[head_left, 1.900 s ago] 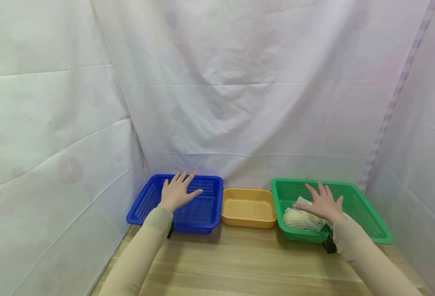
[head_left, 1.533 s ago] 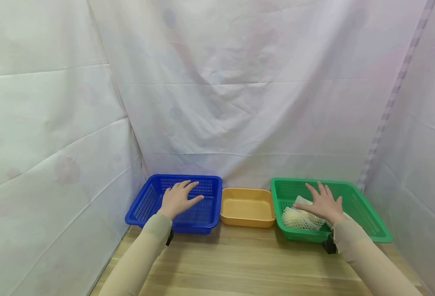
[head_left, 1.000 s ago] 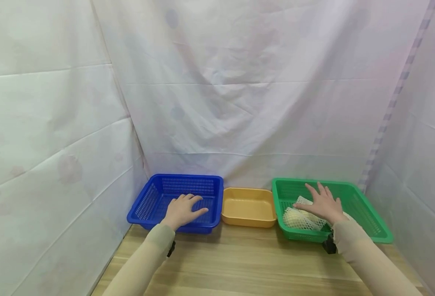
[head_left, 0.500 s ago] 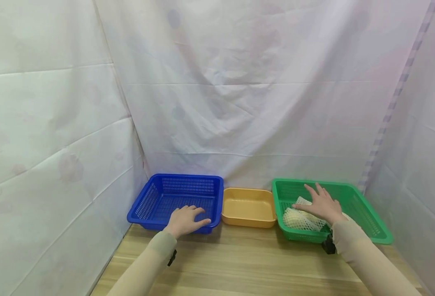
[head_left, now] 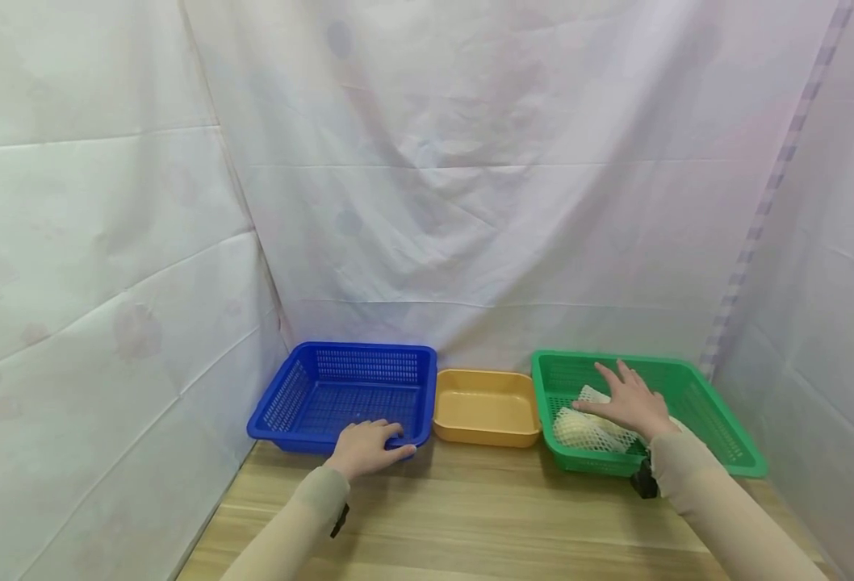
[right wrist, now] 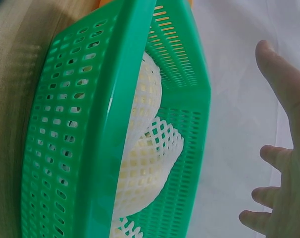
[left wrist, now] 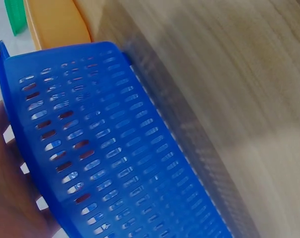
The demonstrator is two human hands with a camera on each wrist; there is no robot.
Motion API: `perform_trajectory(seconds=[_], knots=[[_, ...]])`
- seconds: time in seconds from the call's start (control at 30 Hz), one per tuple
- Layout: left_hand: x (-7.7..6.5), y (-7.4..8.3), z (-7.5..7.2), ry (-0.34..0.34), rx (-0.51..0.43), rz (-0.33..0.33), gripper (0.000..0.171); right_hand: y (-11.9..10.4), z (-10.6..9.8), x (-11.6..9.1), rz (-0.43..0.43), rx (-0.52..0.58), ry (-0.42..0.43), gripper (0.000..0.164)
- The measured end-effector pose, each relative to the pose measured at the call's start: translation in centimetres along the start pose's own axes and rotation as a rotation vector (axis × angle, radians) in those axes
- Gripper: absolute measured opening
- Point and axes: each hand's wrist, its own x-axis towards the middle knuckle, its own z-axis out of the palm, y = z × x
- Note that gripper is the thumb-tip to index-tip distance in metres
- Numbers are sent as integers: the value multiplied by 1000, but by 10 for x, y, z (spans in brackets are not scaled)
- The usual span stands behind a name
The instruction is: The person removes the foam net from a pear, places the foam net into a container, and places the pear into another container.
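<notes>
My left hand [head_left: 366,449] is over the near rim of the blue basket [head_left: 369,348], fingers bent forward over it and thumb pointing right along it. In the left wrist view, gaps show between the palm and the rim of the blue basket [left wrist: 90,129]; the fingertips are hidden behind its slotted wall, and I see no firm grip. Above the green basket [head_left: 732,428] my right hand [head_left: 634,402] is held with spread fingers, touching nothing. Inside that basket lie pale, rounded things in white foam netting [right wrist: 145,173], partly hidden by the hand and rim.
Between the two baskets stands a shallow yellow tray [head_left: 487,437]. All three containers stand on a wood-grain table [head_left: 470,516], close to the white cloth [head_left: 427,242] hanging behind. Cloth also hangs along both sides.
My left hand has come down and back toward me, from above the middle of the blue basket to its near rim. The right hand has barely moved, and the containers stay put.
</notes>
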Motion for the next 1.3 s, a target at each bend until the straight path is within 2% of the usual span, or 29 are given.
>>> perform_trajectory(seconds=[0.2,0.43,0.53,0.67,0.87,1.07,1.3], knots=[[0,3,4,-32,-9,-26,77,-1,0,0,2,-1,-9,109],[0,3,8,-8,-11,-21,68,-2,4,3,-6,-16,-10,109],[-1,1,10,-2,-10,-22,70,-7,6,3,-14,-17,-22,107],[-1,0,11,6,-13,-24,75,-12,10,2,-22,-22,-50,103],[-2,0,11,15,-18,-20,73,-15,18,3,-26,-34,-88,99],[-2,1,11,25,-11,-10,72,-15,27,6,2,-33,-124,95],[-2,0,14,29,-17,-12,82,-14,35,8,32,-14,-186,88]])
